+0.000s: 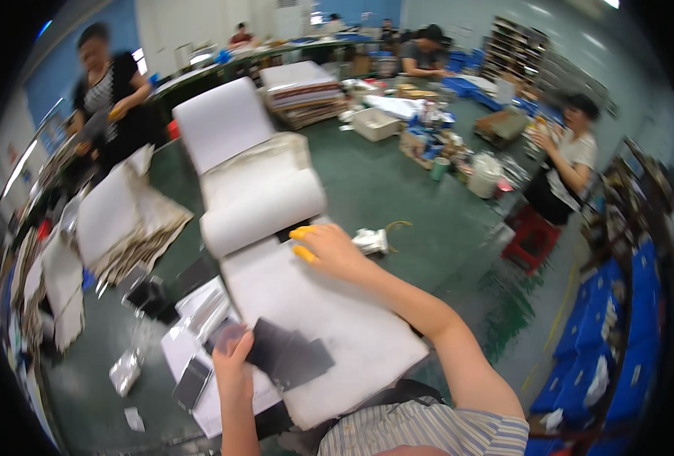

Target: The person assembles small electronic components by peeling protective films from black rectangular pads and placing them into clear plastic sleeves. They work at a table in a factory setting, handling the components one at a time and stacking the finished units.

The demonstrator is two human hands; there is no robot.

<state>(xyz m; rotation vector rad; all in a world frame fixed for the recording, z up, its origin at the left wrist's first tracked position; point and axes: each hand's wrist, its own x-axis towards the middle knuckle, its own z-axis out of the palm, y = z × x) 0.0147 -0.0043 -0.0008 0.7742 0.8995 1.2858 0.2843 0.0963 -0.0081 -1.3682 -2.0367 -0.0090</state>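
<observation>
My left hand (234, 361) grips a fan of thin dark grey sheets (291, 356), thumb on top, over the near part of a white padded sheet (314, 304). Farther up that sheet, my right hand (325, 247) wears yellow finger covers on its thumb and a fingertip. These two fingers are apart, next to a small dark piece (287, 231) at the edge of a curled-back white sheet (264, 213). The curled sheet partly hides that piece. Whether my fingertips touch it is hard to tell because of blur.
Left of the padded sheet lie white papers (173, 346), dark panels (150, 296) and a clear plastic bag (126, 371). Stacked cloth-like sheets (128, 220) stand farther left. A white bin (375, 124) and clutter sit across the green table. People work around; blue bins (580, 372) line the right.
</observation>
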